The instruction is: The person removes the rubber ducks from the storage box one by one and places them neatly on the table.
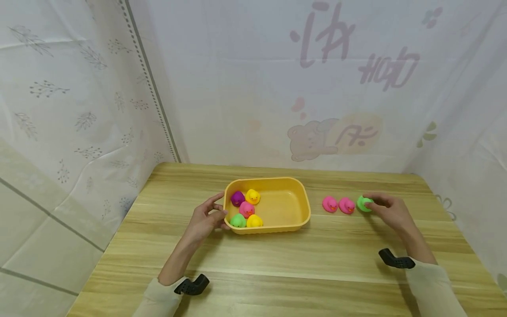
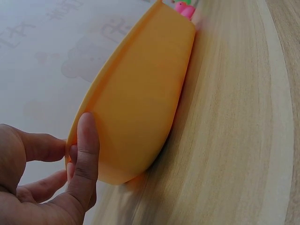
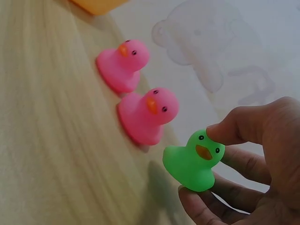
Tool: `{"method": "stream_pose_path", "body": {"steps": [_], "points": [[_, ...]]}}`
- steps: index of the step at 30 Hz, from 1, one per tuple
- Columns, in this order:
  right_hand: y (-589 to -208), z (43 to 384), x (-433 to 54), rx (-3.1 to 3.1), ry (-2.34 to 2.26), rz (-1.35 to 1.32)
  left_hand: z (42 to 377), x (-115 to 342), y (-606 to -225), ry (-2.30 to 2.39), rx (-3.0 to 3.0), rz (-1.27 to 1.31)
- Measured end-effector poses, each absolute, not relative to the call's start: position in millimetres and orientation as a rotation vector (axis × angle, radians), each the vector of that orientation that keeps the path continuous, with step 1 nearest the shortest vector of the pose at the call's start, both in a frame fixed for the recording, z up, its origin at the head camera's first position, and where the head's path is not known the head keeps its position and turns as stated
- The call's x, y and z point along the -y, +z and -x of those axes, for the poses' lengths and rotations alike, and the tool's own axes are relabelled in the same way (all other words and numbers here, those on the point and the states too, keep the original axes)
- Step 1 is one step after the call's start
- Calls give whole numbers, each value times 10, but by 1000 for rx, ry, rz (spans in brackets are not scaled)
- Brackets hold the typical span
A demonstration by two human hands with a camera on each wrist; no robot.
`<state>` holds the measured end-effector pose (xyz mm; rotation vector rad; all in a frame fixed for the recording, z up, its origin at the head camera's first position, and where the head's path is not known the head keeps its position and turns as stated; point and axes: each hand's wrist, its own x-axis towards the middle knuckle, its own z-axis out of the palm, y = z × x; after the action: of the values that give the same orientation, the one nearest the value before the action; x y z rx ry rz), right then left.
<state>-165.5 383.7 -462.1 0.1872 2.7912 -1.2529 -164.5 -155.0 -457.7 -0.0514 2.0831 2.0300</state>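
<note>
My right hand (image 1: 392, 213) pinches a green rubber duck (image 3: 197, 161) between thumb and fingers, and the right wrist view shows its orange beak and black eyes. A shadow falls on the table beside it. To its left, two pink rubber ducks (image 1: 330, 204) stand side by side. My left hand (image 1: 206, 220) holds the left end of a yellow plastic basin (image 1: 283, 228), its fingertips on the outer wall and rim. Inside the basin's left half sit a purple duck (image 1: 237, 198), two yellow ducks (image 1: 252, 197), a pink duck (image 1: 247, 209) and a green duck (image 1: 238, 220).
All of this is on a wood-grain table (image 1: 277, 268). A pale printed cloth (image 1: 237, 88) hangs along the table's back edge and at both sides. Each wrist wears a black camera mount (image 1: 192, 285) over a light sleeve.
</note>
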Motion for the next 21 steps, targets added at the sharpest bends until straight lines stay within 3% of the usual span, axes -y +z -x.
{"method": "stream_pose_path", "body": {"steps": [21], "points": [[-4786, 1630, -3898, -2703, -1304, -243, 1647, 1556, -4589, 2019, -2095, 32]]}}
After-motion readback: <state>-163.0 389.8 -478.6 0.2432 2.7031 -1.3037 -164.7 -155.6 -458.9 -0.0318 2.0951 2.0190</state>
